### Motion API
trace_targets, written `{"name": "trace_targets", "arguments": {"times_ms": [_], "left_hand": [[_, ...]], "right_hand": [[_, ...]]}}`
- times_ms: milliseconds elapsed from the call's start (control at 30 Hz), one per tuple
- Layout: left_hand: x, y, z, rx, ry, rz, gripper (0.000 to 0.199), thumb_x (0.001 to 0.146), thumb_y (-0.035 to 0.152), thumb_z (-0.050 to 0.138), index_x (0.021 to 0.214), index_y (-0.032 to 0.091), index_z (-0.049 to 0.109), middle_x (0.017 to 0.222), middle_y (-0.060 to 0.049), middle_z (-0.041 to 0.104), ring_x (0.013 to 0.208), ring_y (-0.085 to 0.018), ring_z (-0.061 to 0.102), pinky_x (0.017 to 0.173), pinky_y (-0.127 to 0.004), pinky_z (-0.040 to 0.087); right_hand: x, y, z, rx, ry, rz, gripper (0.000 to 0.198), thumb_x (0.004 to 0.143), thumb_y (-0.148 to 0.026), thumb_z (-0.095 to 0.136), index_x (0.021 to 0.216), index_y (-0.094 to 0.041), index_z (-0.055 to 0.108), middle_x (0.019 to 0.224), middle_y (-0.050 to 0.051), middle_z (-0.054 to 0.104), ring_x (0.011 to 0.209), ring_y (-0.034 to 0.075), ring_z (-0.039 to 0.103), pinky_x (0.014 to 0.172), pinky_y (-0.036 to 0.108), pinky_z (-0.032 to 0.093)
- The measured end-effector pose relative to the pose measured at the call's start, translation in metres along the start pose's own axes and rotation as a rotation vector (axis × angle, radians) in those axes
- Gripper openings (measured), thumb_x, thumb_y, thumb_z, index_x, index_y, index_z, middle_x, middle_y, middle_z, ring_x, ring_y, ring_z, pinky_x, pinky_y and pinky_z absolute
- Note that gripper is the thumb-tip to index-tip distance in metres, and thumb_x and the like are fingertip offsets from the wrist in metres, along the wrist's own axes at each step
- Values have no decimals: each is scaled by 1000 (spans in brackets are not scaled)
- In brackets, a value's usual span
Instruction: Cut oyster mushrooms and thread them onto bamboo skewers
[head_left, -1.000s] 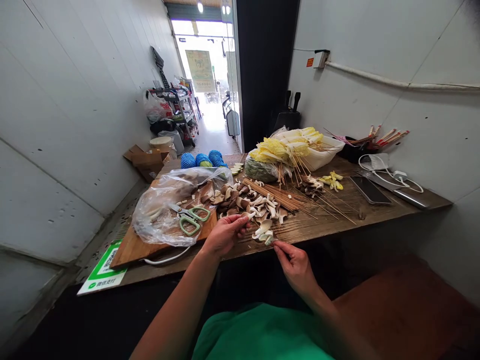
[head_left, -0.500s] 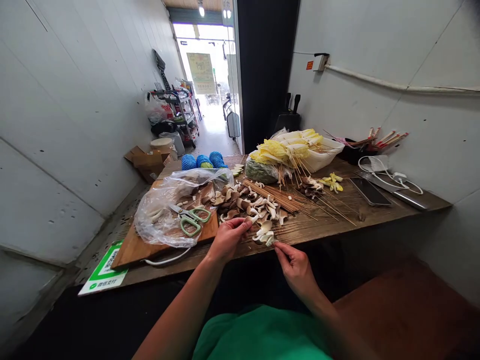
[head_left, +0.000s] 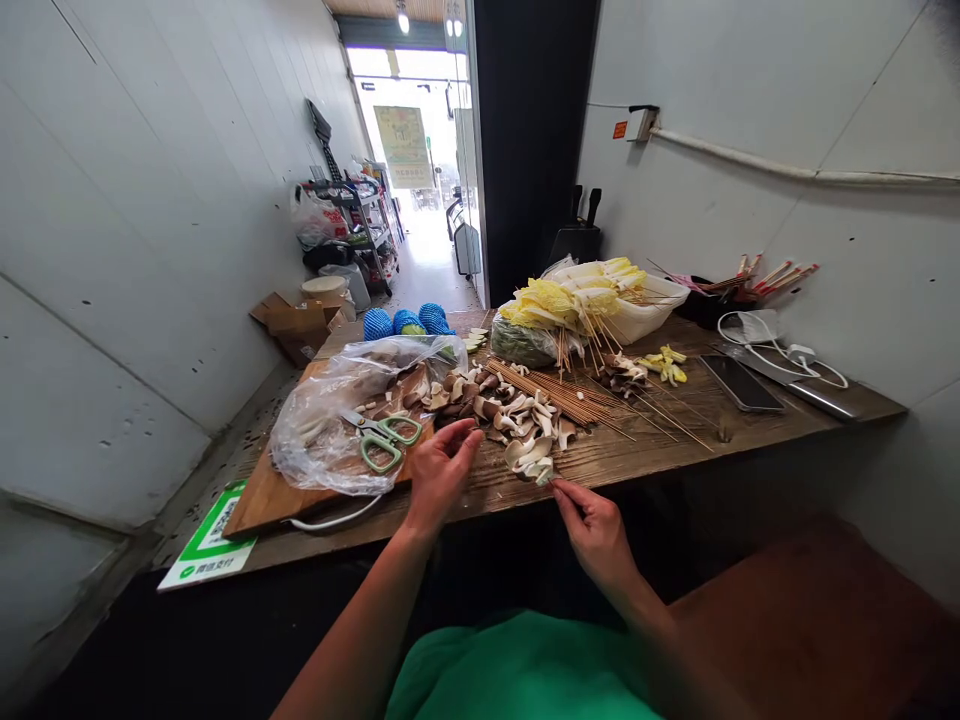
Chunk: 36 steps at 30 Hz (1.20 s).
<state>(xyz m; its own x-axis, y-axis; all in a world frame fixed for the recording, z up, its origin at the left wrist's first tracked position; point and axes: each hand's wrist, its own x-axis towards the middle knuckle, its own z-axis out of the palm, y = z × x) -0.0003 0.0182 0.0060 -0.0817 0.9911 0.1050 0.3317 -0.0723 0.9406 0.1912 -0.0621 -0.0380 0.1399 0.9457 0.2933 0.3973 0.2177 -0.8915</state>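
Observation:
My right hand (head_left: 592, 525) is closed in a pinch at the table's front edge. It holds a skewer of oyster mushroom pieces (head_left: 531, 458), whose stick is mostly hidden by the fingers. To the left, my left hand (head_left: 441, 470) hovers over the table edge, thumb and fingers apart with nothing between them. Just beyond both hands lies a pile of loose torn oyster mushrooms (head_left: 525, 410). Bare bamboo skewers (head_left: 559, 393) lie behind and to the right of that pile. Green-handled scissors (head_left: 381, 440) rest on a clear plastic bag (head_left: 300, 440) beside my left hand.
A wooden cutting board (head_left: 259, 505) lies under the bag. Farther back, skewered cabbage (head_left: 555, 300) fills a white basket (head_left: 664, 305). Finished mushroom skewers (head_left: 624, 372), a phone (head_left: 741, 383) and a knife (head_left: 821, 400) lie to the right. Blue-netted produce (head_left: 409, 322) sits at the back.
My left hand has let go of a mushroom piece and drawn back to the left, its fingers opening. The right hand stays almost in place with the skewer.

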Motion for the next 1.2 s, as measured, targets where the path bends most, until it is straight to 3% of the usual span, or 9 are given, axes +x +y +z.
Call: {"name": "trace_targets", "arguments": {"times_ms": [167,300,400,533,700,833,967,1133,1200], "left_hand": [[10,4,-23,469,159,162,30,79,42,52,88,20,70,69,-2,66,63,-17,58,61,-27,39],[18,6,-20,831,70,305,27,82,35,47,87,21,70,81,-8,68,81,-24,59,73,-32,37],[24,3,-13,1042,-12,326,24,80,33,50,81,20,70,81,-12,65,86,-28,57,76,-37,34],[31,-5,-6,1190,1,324,25,73,40,59,77,17,69,82,-16,63,89,-33,53,79,-42,32],[39,-7,-2,1165,-12,326,24,72,36,60,80,14,68,85,-17,63,90,-34,54,79,-42,35],[38,3,-7,925,-11,298,28,76,36,54,81,14,70,82,-15,66,85,-29,57,77,-39,38],[29,10,-9,394,-62,182,27,74,38,58,86,17,70,81,-7,68,75,-19,59,70,-29,42],[18,13,1,-533,-185,-310,25,60,27,75,80,14,66,72,-2,65,63,-12,59,61,-23,46],[15,15,5,-777,-183,-502,22,58,17,77,76,14,64,72,-2,65,66,-12,61,62,-23,48]], "right_hand": [[1,9,-3,14,63,35,25,84,-31,51,96,-21,70,94,7,72,89,24,67,81,38,54],[1,9,-4,34,85,36,25,84,-32,51,95,-20,70,93,7,72,89,24,67,80,37,54],[2,7,-6,36,75,35,25,84,-32,50,95,-21,70,93,7,72,89,24,67,80,36,55],[1,7,-7,21,66,45,26,84,-32,50,93,-20,71,92,8,72,89,24,67,79,36,54],[-1,6,-4,17,55,36,25,84,-31,50,93,-20,71,92,8,72,88,24,67,79,36,54],[-2,4,-3,4,35,27,26,85,-30,49,94,-19,71,92,8,72,85,23,67,77,36,55],[-4,3,0,15,6,-1,25,85,-29,49,96,-20,70,94,8,72,88,23,67,80,36,54],[-7,1,5,30,-29,-30,25,86,-28,49,98,-19,70,96,8,71,90,22,67,81,35,54],[-8,1,5,27,-28,-38,25,85,-27,50,98,-19,70,96,8,71,90,22,67,82,35,54]]}}
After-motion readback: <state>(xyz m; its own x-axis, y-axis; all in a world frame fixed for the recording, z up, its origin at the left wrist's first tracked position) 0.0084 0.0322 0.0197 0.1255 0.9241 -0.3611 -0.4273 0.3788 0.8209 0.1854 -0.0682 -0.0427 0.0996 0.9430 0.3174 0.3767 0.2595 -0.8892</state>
